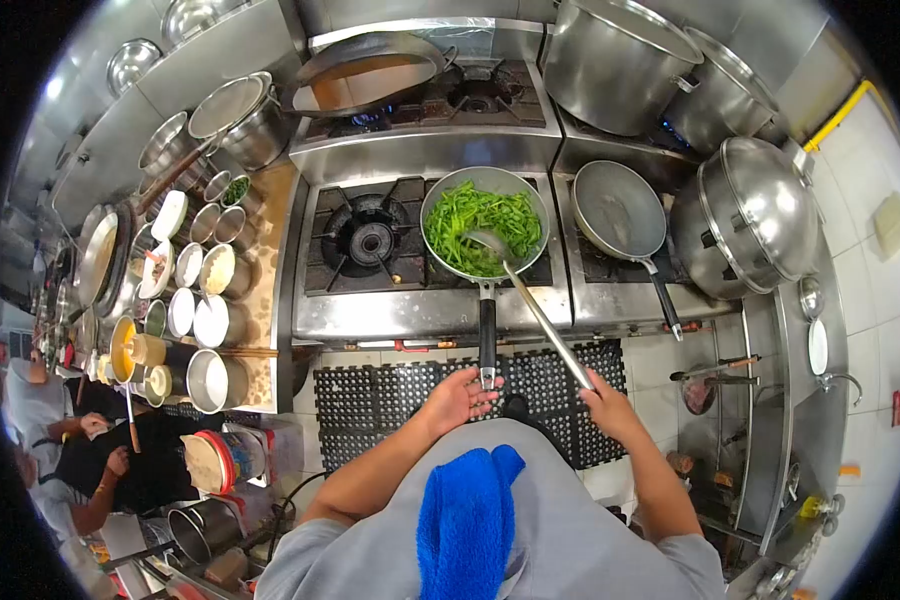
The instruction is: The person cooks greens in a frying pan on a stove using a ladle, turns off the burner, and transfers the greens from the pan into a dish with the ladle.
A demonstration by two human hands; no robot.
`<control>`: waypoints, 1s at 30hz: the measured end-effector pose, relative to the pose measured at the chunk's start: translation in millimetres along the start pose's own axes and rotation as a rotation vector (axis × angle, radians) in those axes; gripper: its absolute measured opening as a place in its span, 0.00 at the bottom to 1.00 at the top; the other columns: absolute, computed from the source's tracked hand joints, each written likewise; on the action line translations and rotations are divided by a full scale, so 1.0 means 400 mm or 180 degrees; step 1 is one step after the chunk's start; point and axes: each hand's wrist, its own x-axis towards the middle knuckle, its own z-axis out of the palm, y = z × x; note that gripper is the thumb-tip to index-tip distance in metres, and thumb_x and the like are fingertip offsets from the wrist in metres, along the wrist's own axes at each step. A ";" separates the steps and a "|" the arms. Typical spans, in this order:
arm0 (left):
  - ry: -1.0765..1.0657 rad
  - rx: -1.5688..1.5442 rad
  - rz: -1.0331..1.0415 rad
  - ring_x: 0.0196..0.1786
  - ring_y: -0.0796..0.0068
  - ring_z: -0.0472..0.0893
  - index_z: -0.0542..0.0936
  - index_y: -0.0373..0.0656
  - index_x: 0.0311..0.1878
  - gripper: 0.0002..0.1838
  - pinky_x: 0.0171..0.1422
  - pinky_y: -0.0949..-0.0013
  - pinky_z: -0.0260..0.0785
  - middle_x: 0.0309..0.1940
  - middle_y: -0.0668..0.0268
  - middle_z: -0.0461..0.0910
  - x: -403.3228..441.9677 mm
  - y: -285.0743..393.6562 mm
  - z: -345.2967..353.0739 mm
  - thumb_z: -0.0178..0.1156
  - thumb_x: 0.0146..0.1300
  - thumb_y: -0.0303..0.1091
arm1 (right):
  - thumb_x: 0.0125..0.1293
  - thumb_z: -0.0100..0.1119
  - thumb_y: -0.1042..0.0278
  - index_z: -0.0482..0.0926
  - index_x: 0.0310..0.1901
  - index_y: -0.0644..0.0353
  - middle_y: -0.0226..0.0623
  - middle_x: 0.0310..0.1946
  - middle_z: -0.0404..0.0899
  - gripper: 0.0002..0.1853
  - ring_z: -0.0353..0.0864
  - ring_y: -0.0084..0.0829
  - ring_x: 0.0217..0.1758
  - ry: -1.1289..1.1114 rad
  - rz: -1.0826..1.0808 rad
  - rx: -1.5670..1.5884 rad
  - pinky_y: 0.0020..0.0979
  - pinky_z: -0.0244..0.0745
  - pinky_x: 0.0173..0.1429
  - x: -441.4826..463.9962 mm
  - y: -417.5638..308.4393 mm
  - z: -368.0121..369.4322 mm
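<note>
A frying pan (436,258) full of chopped green leafy vegetables (478,215) sits on the middle burner, its black handle (487,335) pointing toward me. My right hand (610,405) is closed around the end of a long metal ladle (545,322). The ladle's bowl (486,241) rests among the greens. Just at the tip of the pan handle is my left hand (457,402), palm up with its fingers apart, not wrapped around the handle. Whether its fingers touch the handle tip, I cannot tell.
Right of the pan, another frying pan (620,208) stands on a burner. A wok (365,75) of brown liquid and a large stockpot (620,65) are behind. Ingredient containers (210,322) line the left counter. Other people (80,440) stand at far left. A black mat (370,400) covers the floor.
</note>
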 end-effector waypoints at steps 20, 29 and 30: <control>0.0335 -0.0244 0.0362 0.44 0.66 0.79 0.72 0.41 0.52 0.18 0.46 0.60 0.75 0.46 0.62 0.78 0.134 0.000 -0.005 0.51 0.68 0.44 | 0.70 0.47 0.59 0.63 0.68 0.48 0.31 0.17 0.69 0.26 0.66 0.22 0.15 -0.0931 0.0520 0.0311 0.28 0.64 0.19 0.059 -0.161 -0.237; 0.0364 -0.0127 0.0363 0.46 0.66 0.79 0.72 0.45 0.53 0.18 0.49 0.57 0.74 0.48 0.65 0.78 0.106 -0.009 0.015 0.49 0.68 0.46 | 0.68 0.51 0.53 0.66 0.66 0.46 0.52 0.42 0.80 0.26 0.80 0.49 0.46 0.0009 -0.0242 -0.0035 0.40 0.71 0.51 0.090 -0.131 -0.120; 0.0383 -0.0133 0.0384 0.47 0.66 0.79 0.71 0.45 0.54 0.18 0.49 0.57 0.74 0.49 0.65 0.77 0.104 -0.009 0.017 0.49 0.69 0.46 | 0.68 0.51 0.53 0.66 0.66 0.46 0.52 0.43 0.80 0.25 0.80 0.50 0.47 0.0003 -0.0192 -0.0091 0.40 0.71 0.52 0.108 -0.165 -0.090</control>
